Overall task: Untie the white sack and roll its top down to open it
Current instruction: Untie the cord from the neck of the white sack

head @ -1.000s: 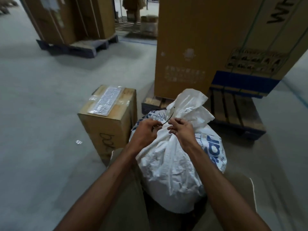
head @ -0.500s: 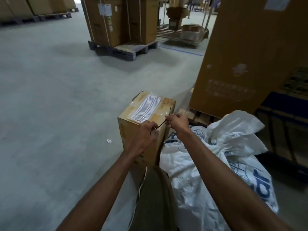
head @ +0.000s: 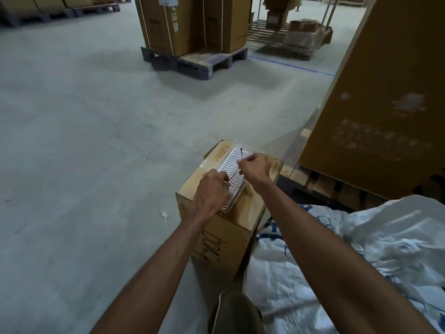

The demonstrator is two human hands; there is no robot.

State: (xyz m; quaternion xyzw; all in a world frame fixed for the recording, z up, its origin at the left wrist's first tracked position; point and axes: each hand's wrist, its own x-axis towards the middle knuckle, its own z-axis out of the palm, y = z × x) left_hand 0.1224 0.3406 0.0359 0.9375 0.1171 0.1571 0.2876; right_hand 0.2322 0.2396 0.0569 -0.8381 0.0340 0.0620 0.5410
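Two bare hands are out over one small cardboard box [head: 216, 239] on the concrete floor [head: 84, 145]. Left hand [head: 212, 189] has its fingers curled, pinching the lower end of one thin black tie [head: 234, 173]. Right hand [head: 255, 167] pinches the same tie higher up; one knobbed end sticks up past its fingertips. The tie runs slanted between the two hands, above one clear plastic tray of white wavy parts [head: 231, 184] lying on the box top. Black scribble marks the box's front face.

One white sack [head: 349, 256] with blue print lies low on the right, beside the box and under the right forearm; neither hand touches it. Its top is crumpled, and whether the mouth is open cannot be told.

One big cardboard carton [head: 385, 104] stands on a wooden pallet [head: 320, 186] behind the sack. One more pallet [head: 197, 61] farther back carries two tall strapped cartons [head: 192, 22]. One small scrap of clear plastic [head: 163, 214] lies on the floor left of the box. One olive trouser leg [head: 236, 314] shows at the bottom edge.
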